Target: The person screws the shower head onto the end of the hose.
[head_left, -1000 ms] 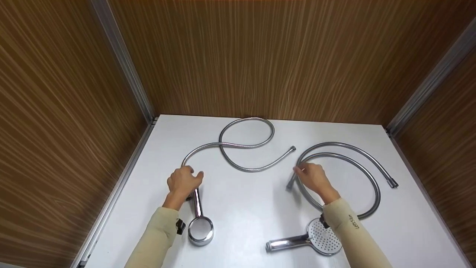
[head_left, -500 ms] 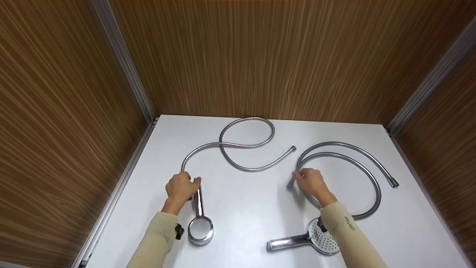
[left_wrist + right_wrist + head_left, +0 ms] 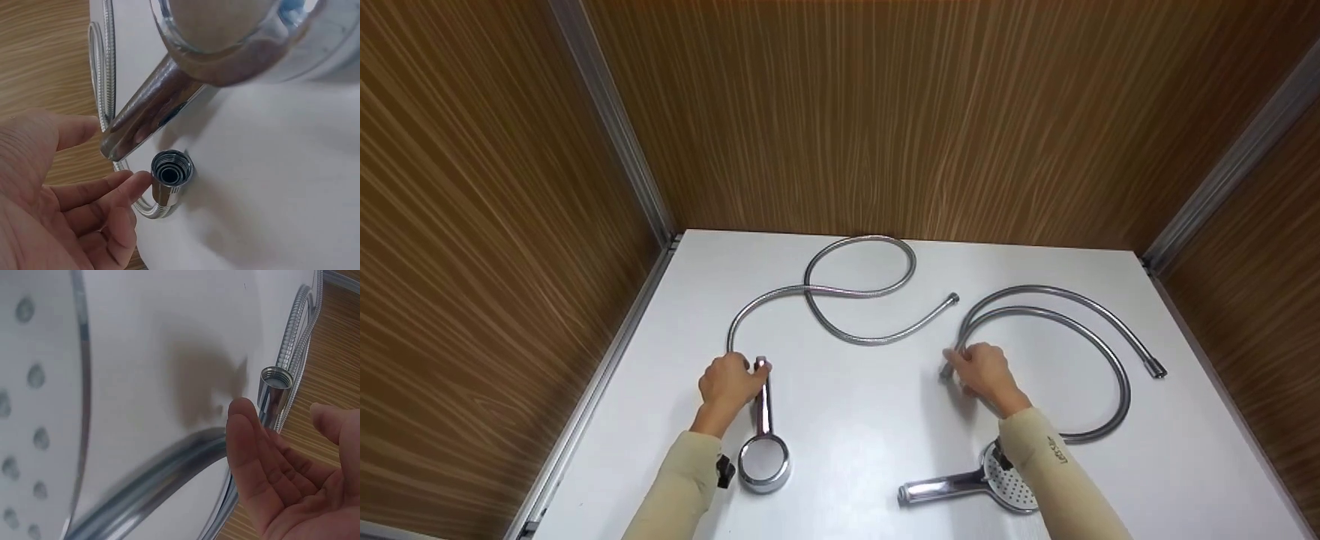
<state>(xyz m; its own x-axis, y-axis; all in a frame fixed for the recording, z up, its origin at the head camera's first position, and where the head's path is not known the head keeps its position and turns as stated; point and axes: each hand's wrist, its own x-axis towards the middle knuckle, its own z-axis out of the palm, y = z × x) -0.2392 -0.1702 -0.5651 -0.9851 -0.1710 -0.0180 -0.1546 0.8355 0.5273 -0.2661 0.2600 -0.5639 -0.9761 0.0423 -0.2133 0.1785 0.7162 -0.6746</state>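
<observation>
My left hand [image 3: 727, 384] is over the handle end of a chrome shower head [image 3: 765, 461] on the left. In the left wrist view its fingertips are right at the threaded hose connector [image 3: 171, 171]; its thumb lies apart, by the handle's tip [image 3: 115, 147]. A thin metal shower hose [image 3: 855, 293] loops from there across the back. My right hand [image 3: 986, 373] is at the thicker grey shower hose [image 3: 1117, 367], fingers extended and thumb apart. Beyond its fingertips the right wrist view shows that hose's threaded connector [image 3: 275, 385].
A second shower head [image 3: 941, 489], with a dotted spray face, lies partly under the right forearm, handle pointing left. Brown wood-grain panels [image 3: 855, 120] enclose the white table [image 3: 840, 397] at back and sides. The thin hose's free end [image 3: 953, 298] lies mid-table.
My left hand has come slightly nearer, and the tip of the shower head's handle now shows beyond its thumb. My right hand has slid slightly nearer and left, toward the thick hose's end.
</observation>
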